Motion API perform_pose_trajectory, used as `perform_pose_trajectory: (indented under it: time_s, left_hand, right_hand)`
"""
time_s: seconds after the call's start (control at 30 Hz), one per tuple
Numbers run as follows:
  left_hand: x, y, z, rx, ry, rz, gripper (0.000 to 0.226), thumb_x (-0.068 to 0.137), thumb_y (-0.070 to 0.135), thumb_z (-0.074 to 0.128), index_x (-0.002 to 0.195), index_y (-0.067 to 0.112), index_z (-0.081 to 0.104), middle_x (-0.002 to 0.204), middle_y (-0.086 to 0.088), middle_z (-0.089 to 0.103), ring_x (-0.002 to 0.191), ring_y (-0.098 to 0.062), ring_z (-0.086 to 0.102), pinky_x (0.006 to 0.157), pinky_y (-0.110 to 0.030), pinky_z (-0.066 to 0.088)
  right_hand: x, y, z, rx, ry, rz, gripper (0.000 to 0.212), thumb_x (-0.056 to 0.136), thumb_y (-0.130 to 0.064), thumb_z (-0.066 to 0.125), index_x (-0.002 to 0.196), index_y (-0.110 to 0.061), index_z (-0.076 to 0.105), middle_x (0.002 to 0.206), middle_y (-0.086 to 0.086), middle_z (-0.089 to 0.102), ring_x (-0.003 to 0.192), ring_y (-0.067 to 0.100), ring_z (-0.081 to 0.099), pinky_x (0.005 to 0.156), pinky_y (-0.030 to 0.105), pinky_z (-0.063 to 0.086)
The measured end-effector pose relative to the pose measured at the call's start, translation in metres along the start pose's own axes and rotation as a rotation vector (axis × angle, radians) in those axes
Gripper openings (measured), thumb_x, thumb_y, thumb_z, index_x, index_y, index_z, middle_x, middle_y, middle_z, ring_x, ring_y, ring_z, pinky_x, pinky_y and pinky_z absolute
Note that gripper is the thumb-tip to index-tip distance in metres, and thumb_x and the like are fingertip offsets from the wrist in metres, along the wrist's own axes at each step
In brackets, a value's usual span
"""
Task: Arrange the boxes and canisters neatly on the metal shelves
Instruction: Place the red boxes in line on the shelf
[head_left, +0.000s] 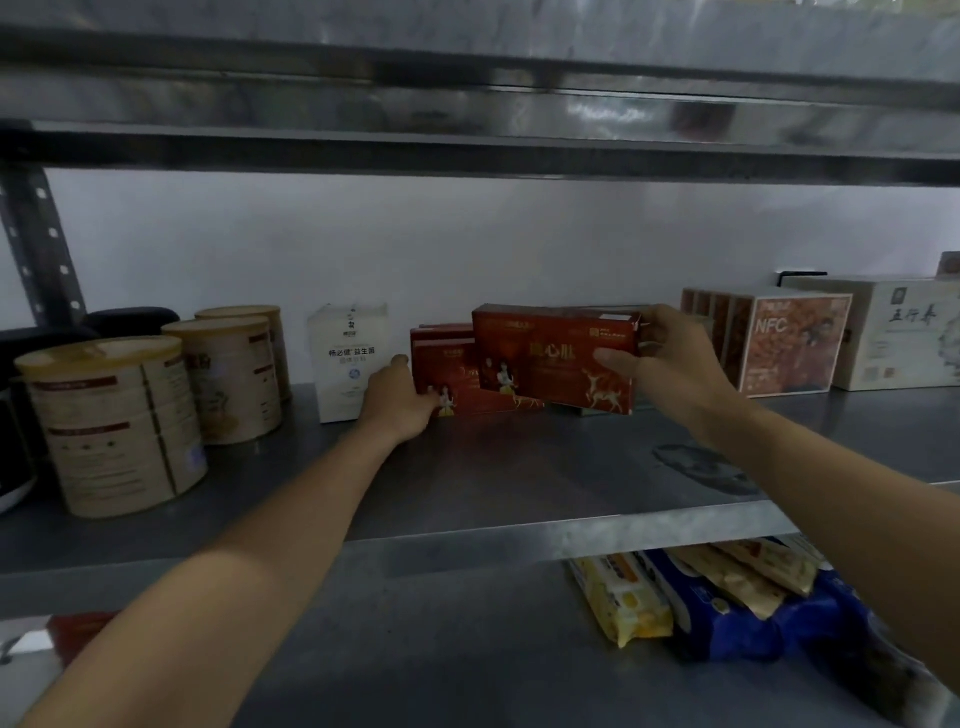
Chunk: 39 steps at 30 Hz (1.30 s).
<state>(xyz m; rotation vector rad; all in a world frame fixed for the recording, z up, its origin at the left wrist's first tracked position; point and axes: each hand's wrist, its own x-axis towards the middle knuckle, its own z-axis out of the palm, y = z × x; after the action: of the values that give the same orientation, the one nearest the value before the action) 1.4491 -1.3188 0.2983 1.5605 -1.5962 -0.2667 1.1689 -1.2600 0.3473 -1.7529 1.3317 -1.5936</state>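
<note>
Your right hand (670, 358) pinches the right end of a red deer-print box (556, 358): thumb on the front face, fingers curled over the top right corner. The box sits at 9 o'clock from that hand, long side across, slightly tilted, right end lower. Whether its bottom edge touches the middle shelf (519, 467) cannot be told

Your left hand (402, 400) grips the lower left corner of the standing red boxes (447, 374), thumb on the front, fingers round the left edge. These stand at 3 o'clock from the left hand, on the shelf near the back wall. The held box overlaps their right part from the front. The hands are apart, with both red items between them

Just at 9 o'clock of the left hand: a white box (347, 361), upright, touching or nearly touching the knuckles. Further toward 9 o'clock: three tan canisters, front (111, 421), middle (228, 379), rear (260, 322), in a diagonal row, close together

At 3 o'clock of the right hand: an orange NFC box (789, 343), then a cream box (898, 338) just beside it

At 5 o'clock, on the lower shelf: yellow and blue packets (701, 592), lying flat, blurred
</note>
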Motion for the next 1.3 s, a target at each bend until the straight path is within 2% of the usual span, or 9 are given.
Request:
perform_pose_trajectory:
  time_s: [0.17, 0.33, 0.47, 0.57, 0.83, 0.97, 1.1, 1.2, 1.3]
  left_hand:
    - [-0.016, -0.002, -0.013, -0.162, -0.105, -0.076, 0.080, 0.086, 0.018, 0.067, 0.153, 0.014, 0.023, 0.148, -0.009, 0.044, 0.132, -0.024, 0.043, 0.095, -0.026, 0.032]
    - [-0.024, -0.005, -0.011, -0.311, -0.190, -0.097, 0.091, 0.083, 0.015, 0.071, 0.155, 0.018, 0.016, 0.147, 0.002, 0.042, 0.134, -0.016, 0.037, 0.100, -0.026, 0.026]
    - [-0.027, -0.007, -0.010, -0.296, -0.158, -0.062, 0.111, 0.067, 0.049, 0.082, 0.154, 0.027, 0.017, 0.155, 0.002, 0.035, 0.141, -0.018, 0.034, 0.116, -0.042, 0.029]
    - [-0.028, -0.009, -0.010, -0.264, -0.089, -0.043, 0.128, 0.050, 0.066, 0.082, 0.153, 0.031, 0.016, 0.158, 0.000, 0.030, 0.143, -0.020, 0.033, 0.115, -0.048, 0.032]
    - [-0.025, -0.010, -0.004, -0.147, -0.003, 0.082, 0.116, 0.066, 0.038, 0.089, 0.154, 0.022, 0.015, 0.152, -0.003, 0.038, 0.139, -0.021, 0.037, 0.114, -0.043, 0.033]
    - [-0.029, -0.001, -0.007, -0.045, 0.109, 0.201, 0.103, 0.074, 0.036, 0.084, 0.153, 0.020, 0.019, 0.152, -0.002, 0.034, 0.132, -0.006, 0.030, 0.106, -0.024, 0.026]
    - [-0.027, 0.014, -0.018, 0.212, 0.249, 0.429, 0.091, 0.075, 0.051, 0.078, 0.148, 0.022, 0.031, 0.147, -0.002, 0.041, 0.134, -0.015, 0.035, 0.108, -0.028, 0.026]
    - [-0.014, 0.019, -0.022, 0.413, 0.134, 0.510, 0.091, 0.065, 0.068, 0.073, 0.141, 0.029, 0.042, 0.133, 0.004, 0.054, 0.121, -0.015, 0.046, 0.104, -0.042, 0.040]
    - [-0.002, 0.022, -0.023, 0.470, 0.013, 0.490, 0.102, 0.057, 0.071, 0.077, 0.143, 0.029, 0.041, 0.138, 0.004, 0.052, 0.125, -0.017, 0.047, 0.106, -0.040, 0.038]
  right_hand:
    - [-0.007, 0.005, 0.021, 0.084, -0.127, 0.073, 0.042, 0.084, -0.004, 0.075, 0.119, -0.011, 0.053, 0.100, -0.004, 0.061, 0.086, 0.008, 0.061, 0.072, 0.024, 0.053]
    - [-0.008, 0.019, 0.049, 0.125, -0.176, 0.141, 0.049, 0.087, -0.001, 0.070, 0.131, -0.004, 0.050, 0.117, 0.008, 0.062, 0.109, 0.023, 0.061, 0.082, 0.028, 0.053]
    - [-0.004, 0.032, 0.069, 0.067, -0.183, 0.113, 0.055, 0.091, -0.007, 0.067, 0.140, -0.009, 0.044, 0.126, 0.008, 0.061, 0.117, 0.023, 0.059, 0.099, 0.039, 0.050]
    - [-0.004, 0.035, 0.077, -0.021, -0.222, 0.071, 0.072, 0.084, -0.007, 0.076, 0.144, -0.013, 0.038, 0.123, 0.001, 0.059, 0.116, 0.019, 0.057, 0.100, 0.032, 0.046]
    - [0.004, 0.044, 0.092, -0.205, -0.199, 0.024, 0.114, 0.067, -0.011, 0.090, 0.154, -0.017, 0.016, 0.143, 0.007, 0.049, 0.133, 0.026, 0.045, 0.111, 0.037, 0.036]
    - [0.008, 0.046, 0.092, -0.286, -0.150, -0.019, 0.131, 0.059, -0.029, 0.095, 0.157, -0.018, 0.008, 0.155, 0.008, 0.032, 0.143, 0.027, 0.032, 0.116, 0.043, 0.030]
    - [0.008, 0.044, 0.092, -0.448, -0.123, -0.207, 0.122, 0.060, -0.048, 0.090, 0.155, -0.024, 0.018, 0.160, 0.005, 0.022, 0.146, 0.025, 0.026, 0.115, 0.048, 0.033]
    - [0.015, 0.035, 0.089, -0.596, -0.148, -0.310, 0.118, 0.060, -0.059, 0.086, 0.154, -0.022, 0.025, 0.160, 0.004, 0.024, 0.146, 0.026, 0.025, 0.118, 0.045, 0.026]
    - [0.032, 0.021, 0.085, -0.771, -0.248, -0.391, 0.121, 0.058, -0.063, 0.084, 0.155, -0.021, 0.024, 0.162, 0.004, 0.021, 0.150, 0.023, 0.016, 0.122, 0.044, 0.014]
